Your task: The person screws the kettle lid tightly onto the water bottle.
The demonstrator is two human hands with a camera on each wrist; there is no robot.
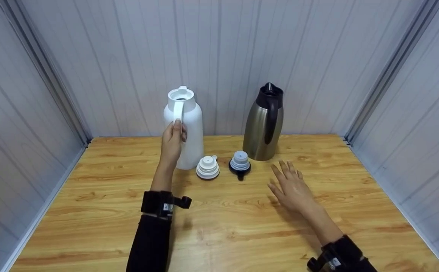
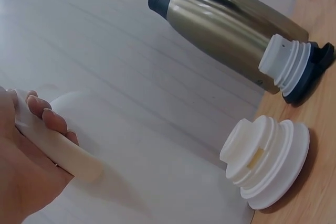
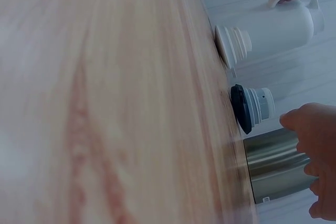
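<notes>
White jug (image 1: 187, 128) stands upright, our left hand (image 1: 172, 139) curled round its handle (image 1: 177, 111); our right hand (image 1: 291, 187) rests flat, fingers spread, well apart

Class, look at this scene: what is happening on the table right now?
A person's left hand grips the handle of the white jug, which stands open on the wooden table. The right hand rests flat on the table. Both stoppers, white and black-based, lie in front; the steel jug stands untouched.
</notes>
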